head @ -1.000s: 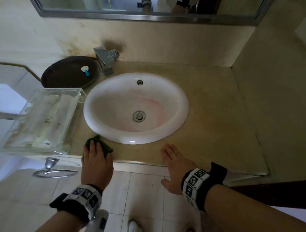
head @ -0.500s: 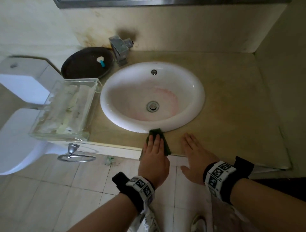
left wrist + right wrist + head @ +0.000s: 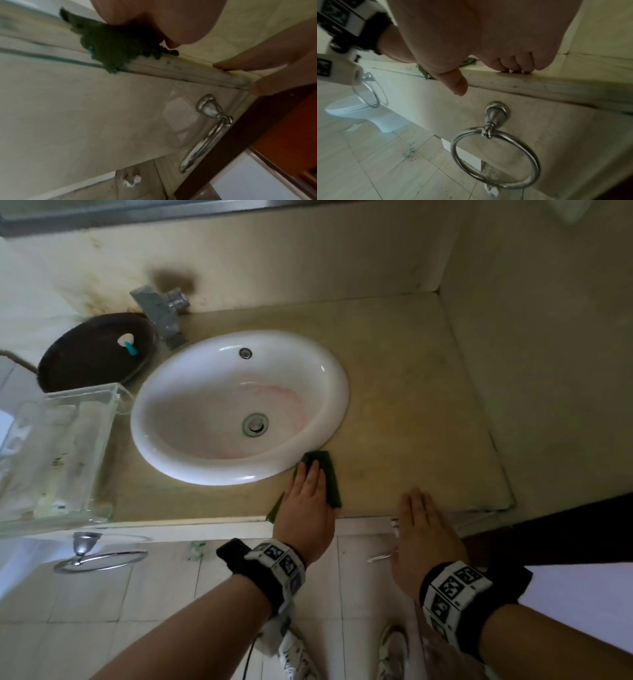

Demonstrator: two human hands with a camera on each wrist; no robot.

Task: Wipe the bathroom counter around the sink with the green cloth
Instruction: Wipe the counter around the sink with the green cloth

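The green cloth (image 3: 329,474) lies on the beige counter (image 3: 411,419) just right of the white sink's (image 3: 239,405) front rim. My left hand (image 3: 308,491) presses flat on it with straight fingers. One corner of the cloth (image 3: 118,44) hangs over the counter's front edge. My right hand (image 3: 416,508) rests flat on the counter's front edge to the right, holding nothing. In the right wrist view its fingers (image 3: 513,63) lie on the counter lip, thumb hanging below.
A chrome faucet (image 3: 161,313) stands behind the sink. Left of it sit a dark round tray (image 3: 92,354) and a clear glass box (image 3: 58,453). Two towel rings (image 3: 494,155) (image 3: 99,556) hang on the cabinet front. Walls close off the back and right.
My left hand has slid the cloth rightwards along the counter's front, from the sink's left front to its right front. The right hand has stayed on the front edge.
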